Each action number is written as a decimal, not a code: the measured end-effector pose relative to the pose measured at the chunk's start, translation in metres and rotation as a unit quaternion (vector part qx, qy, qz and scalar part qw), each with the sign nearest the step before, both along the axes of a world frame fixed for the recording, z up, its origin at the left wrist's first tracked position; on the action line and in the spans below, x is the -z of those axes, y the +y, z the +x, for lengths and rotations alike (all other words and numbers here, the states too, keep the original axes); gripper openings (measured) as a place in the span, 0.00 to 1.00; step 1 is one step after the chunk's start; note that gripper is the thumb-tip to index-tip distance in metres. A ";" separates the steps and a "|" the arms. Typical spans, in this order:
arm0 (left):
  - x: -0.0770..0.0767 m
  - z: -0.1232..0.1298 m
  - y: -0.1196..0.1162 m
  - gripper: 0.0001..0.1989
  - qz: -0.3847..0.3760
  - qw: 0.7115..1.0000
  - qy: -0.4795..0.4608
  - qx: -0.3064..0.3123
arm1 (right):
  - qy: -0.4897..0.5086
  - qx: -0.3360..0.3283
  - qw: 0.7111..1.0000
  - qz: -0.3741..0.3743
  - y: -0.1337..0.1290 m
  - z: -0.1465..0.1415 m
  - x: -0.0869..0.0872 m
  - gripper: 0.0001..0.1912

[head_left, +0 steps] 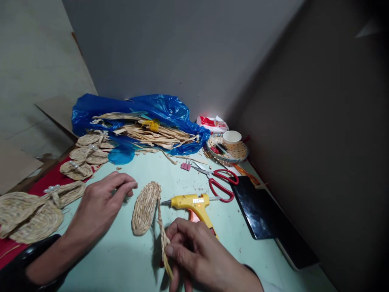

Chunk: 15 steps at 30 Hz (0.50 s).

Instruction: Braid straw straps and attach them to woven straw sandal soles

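Note:
An oval woven straw sole (146, 209) is in the middle of the table, with a plaited straw braid (161, 221) running from its upper right edge. Lower down, my right hand (194, 251) pinches that braid between thumb and forefinger, near its loose strands. My left hand (106, 198) is just left of the sole, apart from it, its fingers curled together with nothing visible in them. A yellow hot glue gun (191, 201) lies right of the sole, nozzle towards the braid. Part of its handle is hidden behind my right hand.
Red-handled scissors (219, 182), a pink binder clip (185, 166) and a black tablet (267, 219) lie to the right. Behind are a blue plastic bag (170, 105) of straw strips (154, 136) and a basket (240, 152) with a white cup (232, 137). Straw slippers (39, 211) occupy the left.

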State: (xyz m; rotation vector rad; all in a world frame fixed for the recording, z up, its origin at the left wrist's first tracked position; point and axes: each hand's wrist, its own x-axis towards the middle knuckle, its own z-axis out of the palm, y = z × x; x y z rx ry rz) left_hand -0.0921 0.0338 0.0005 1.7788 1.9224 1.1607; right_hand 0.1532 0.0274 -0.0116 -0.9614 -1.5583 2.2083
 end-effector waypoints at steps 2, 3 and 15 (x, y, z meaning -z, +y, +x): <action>-0.001 0.003 0.000 0.14 -0.008 1.000 0.016 0.005 | 0.001 0.005 1.000 -0.007 0.001 0.000 -0.005 0.18; -0.001 0.005 0.000 0.15 -0.010 1.000 0.024 0.005 | -0.001 0.007 1.000 -0.009 0.002 0.000 -0.007 0.18; 0.010 0.007 0.005 0.15 -0.045 0.999 0.025 -0.001 | 0.028 0.067 0.997 0.024 0.010 0.001 -0.006 0.28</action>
